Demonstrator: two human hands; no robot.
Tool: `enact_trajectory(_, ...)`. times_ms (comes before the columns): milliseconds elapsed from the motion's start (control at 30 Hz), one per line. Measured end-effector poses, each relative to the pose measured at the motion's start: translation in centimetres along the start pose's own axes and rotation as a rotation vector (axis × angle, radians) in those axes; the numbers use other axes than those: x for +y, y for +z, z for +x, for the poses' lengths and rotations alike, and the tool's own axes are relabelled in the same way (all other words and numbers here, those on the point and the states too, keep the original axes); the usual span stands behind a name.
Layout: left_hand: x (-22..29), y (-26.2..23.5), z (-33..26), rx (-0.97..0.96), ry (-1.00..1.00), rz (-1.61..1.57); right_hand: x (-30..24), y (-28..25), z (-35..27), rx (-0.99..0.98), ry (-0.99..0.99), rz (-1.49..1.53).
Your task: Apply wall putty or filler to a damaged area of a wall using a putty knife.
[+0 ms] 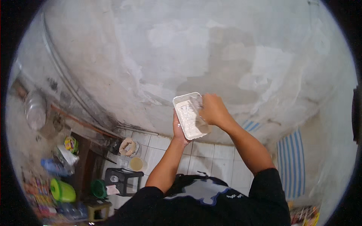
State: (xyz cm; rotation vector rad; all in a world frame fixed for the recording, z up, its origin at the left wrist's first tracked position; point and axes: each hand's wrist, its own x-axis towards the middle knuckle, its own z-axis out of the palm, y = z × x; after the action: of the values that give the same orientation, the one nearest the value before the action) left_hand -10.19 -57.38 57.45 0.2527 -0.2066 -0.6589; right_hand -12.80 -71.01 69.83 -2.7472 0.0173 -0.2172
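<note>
A white rectangular tray (pixel 187 113) filled with pale paste is held up in front of a rough grey plastered wall (pixel 211 49). My left hand (pixel 177 130) grips the tray from underneath, at its near left side. My right hand (pixel 213 110) is closed over the tray's right edge, fingers curled on something inside it that I cannot make out.
Below lies a white tiled floor (pixel 211 158). A black plastic stool (pixel 121 180) stands at lower left beside a green bucket (pixel 99 188), a lime green container (pixel 62 191) and a cluttered shelf. A blue striped cloth (pixel 292 165) hangs at right.
</note>
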Motion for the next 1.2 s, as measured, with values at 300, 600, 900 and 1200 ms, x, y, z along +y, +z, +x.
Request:
enact_trajectory(300,-4.0,3.2,5.9,0.001,0.123,-0.068,5.6,-3.4,1.9,0.011,-0.107,0.237)
enact_trajectory(600,-7.3,8.2,7.9,-0.039,0.016,-0.047,6.7,-9.0,0.5,0.018,-0.067,0.278)
enact_trajectory(900,-6.9,8.6,7.1,-0.075,0.053,-0.031,7.6,-10.4,-0.6,0.137,-0.042,0.030)
enact_trajectory(1200,-5.9,7.8,5.5,0.044,0.061,0.075,7.4,-8.1,-0.8,0.031,-0.008,0.339)
